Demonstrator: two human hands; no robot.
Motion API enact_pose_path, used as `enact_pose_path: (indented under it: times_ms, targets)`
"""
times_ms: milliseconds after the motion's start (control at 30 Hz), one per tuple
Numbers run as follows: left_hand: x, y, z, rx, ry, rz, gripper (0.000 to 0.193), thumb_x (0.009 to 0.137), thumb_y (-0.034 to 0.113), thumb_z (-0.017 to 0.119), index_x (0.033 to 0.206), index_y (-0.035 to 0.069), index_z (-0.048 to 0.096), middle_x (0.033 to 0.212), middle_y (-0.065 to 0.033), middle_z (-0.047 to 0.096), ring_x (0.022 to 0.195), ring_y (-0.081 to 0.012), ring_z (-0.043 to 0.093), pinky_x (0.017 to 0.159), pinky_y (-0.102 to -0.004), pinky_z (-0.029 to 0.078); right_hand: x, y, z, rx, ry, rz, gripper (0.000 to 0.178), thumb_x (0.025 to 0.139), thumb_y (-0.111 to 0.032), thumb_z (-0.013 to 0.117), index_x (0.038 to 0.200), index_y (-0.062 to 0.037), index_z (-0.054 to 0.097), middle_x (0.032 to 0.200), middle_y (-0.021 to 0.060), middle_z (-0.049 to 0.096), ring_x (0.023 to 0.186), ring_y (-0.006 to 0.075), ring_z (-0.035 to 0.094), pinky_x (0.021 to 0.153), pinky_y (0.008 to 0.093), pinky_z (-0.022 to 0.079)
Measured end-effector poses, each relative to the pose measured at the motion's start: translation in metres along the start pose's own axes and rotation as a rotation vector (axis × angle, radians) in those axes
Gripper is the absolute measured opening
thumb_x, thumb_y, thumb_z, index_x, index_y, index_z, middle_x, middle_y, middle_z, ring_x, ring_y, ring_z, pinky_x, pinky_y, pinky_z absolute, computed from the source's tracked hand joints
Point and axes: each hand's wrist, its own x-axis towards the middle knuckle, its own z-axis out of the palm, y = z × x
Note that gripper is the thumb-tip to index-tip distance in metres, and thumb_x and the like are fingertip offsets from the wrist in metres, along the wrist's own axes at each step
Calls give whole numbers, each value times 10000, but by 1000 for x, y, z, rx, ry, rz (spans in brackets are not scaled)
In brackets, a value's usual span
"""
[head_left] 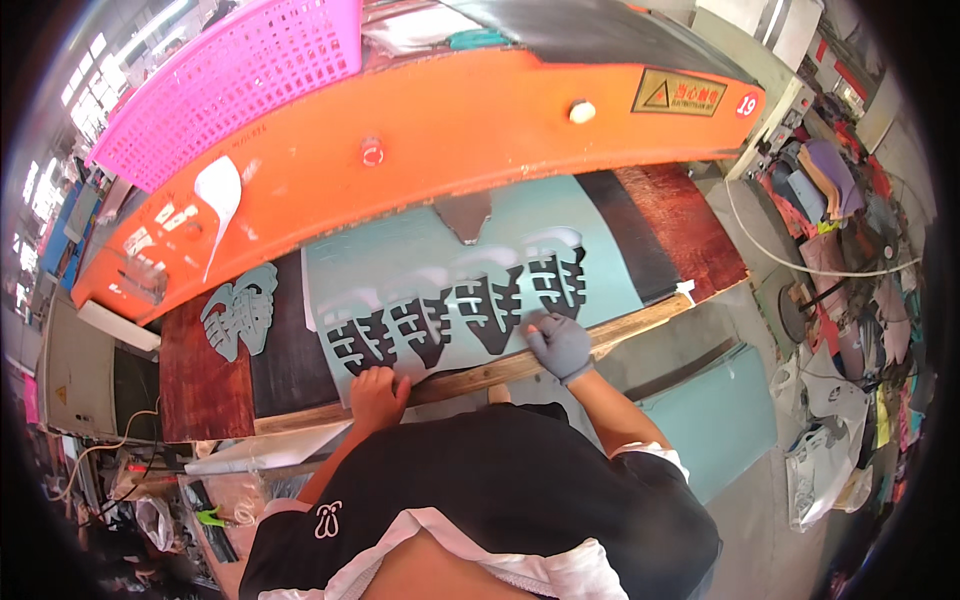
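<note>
A pale green sheet [390, 255] lies on the dark cutting board, with several ribbed, pointed openings cut in a row along its near half. My bare left hand [378, 398] is closed on the sheet's near edge at the left corner, its fingers bent over it. At the right end of the row, my right hand [561, 347], in a grey glove, has its fingers curled on the same near edge beside the last opening. Its fingertips are partly hidden. Left of the sheet rests a small stack of cut green pieces [238, 312] with the same ribbed shape.
An orange machine beam [450, 110] with buttons spans just beyond the sheet. A pink basket [240, 85] sits on its left end. A wooden rail [470, 380] edges the board. More green sheets [715, 420] lie low at right, near piled scraps [835, 300].
</note>
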Motion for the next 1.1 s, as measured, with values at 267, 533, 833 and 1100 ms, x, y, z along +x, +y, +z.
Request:
enact_pose_path:
  times_ms: [267,533,833,1100]
  targets:
    - [-16,10,19,108,214,-182,231,748,241,644,698,83,482,710,-96,521,721,-299,522,659,-433,393,156,67,-83,183,510,17,273,931,-255,488,819,-16,558,654,119,503,664,215,539,630,370,433]
    - [-25,6,33,183,284,-165,214,754,222,627,705,80,475,704,-104,522,707,-314,525,644,-440,403,5,79,-59,175,4,-248,262,853,-263,553,719,-38,567,673,145,557,681,307,558,639,410,449]
    - [-20,-3,36,249,324,-123,197,762,229,607,718,86,479,704,-96,519,711,-306,515,648,-431,385,9,82,-16,-15,-71,-320,203,748,-287,658,677,-101,616,717,128,568,657,341,546,582,446,450]
    - [-17,0,32,275,282,-288,251,796,319,606,716,102,508,672,-69,549,739,-289,549,715,-434,372,2,83,-11,-122,-74,-275,244,779,-282,584,647,-78,607,730,143,586,737,361,559,648,460,458]
